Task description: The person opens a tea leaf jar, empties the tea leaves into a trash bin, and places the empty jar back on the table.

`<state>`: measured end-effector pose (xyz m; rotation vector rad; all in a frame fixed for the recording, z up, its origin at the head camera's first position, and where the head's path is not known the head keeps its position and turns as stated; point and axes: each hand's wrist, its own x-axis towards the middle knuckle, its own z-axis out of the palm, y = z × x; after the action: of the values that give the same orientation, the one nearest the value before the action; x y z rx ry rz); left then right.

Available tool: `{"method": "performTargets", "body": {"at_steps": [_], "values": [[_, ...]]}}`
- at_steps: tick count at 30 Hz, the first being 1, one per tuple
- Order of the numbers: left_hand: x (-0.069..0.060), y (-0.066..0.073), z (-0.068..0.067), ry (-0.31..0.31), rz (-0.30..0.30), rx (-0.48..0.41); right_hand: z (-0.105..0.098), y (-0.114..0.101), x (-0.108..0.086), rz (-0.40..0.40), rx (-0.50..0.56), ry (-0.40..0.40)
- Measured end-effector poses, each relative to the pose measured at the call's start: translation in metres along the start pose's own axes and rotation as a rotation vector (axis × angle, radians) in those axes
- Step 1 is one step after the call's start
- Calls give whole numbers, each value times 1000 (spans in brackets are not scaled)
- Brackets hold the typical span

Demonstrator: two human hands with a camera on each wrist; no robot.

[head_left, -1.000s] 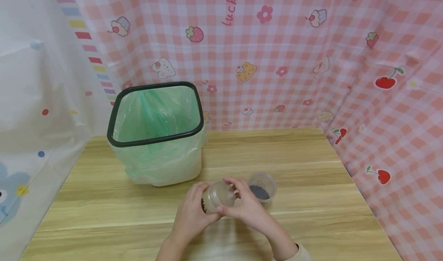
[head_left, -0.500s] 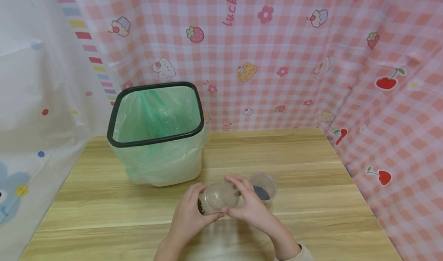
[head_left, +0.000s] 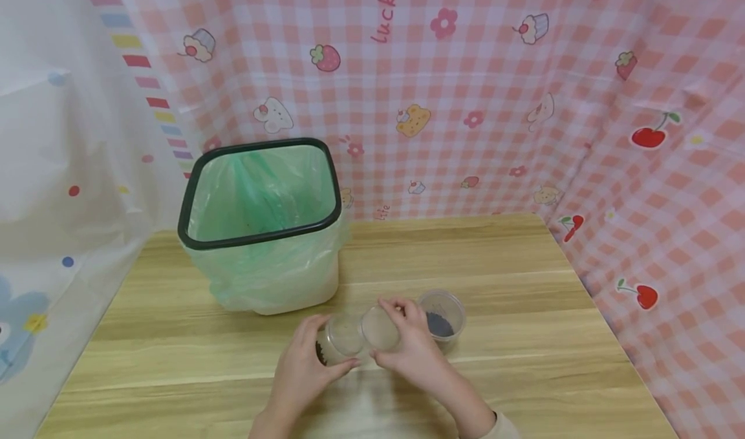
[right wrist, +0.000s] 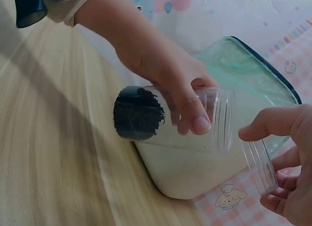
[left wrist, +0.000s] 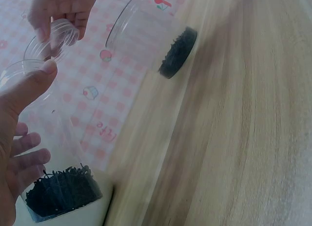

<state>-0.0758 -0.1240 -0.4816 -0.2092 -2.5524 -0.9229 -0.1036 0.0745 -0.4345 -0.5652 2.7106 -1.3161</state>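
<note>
My left hand point(head_left: 302, 364) grips a clear plastic jar point(head_left: 345, 335) with its fingers curled round the side. Dark, tea-like shreds point(right wrist: 139, 114) lie at the bottom of this jar, seen best in the right wrist view. Its mouth is uncovered and points toward my right hand point(head_left: 416, 345), which pinches a clear screw lid point(head_left: 381, 329) by the edge. A small gap separates lid and jar in the right wrist view. Just beyond my right hand, a second clear jar point(left wrist: 141, 33) with dark contents point(left wrist: 179, 53) stands on the table.
Behind my left hand is a bin point(head_left: 279, 300) with a black rim point(head_left: 262, 237) and a pale green liner bag point(head_left: 233, 193). Below everything lies a wood-grain tabletop point(head_left: 512, 374). A pink checked cloth point(head_left: 495, 70) hangs behind and to the right.
The lid has come off the jar and is now apart from it. My left hand has moved left with the jar, while my right hand keeps the lid near the same spot.
</note>
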Motion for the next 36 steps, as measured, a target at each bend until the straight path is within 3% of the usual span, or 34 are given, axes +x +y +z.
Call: {"method": "performTargets", "body": {"at_steps": [14,19,36], "values": [[-1,-7,-8,8,-14,12,9,11,4,-57,-95,29],[0,-7,-11,6,-15,11,15,17,6,-46,-118,1],[0,-9,-20,56,46,29,49,47,9,-68,-228,-17]]}}
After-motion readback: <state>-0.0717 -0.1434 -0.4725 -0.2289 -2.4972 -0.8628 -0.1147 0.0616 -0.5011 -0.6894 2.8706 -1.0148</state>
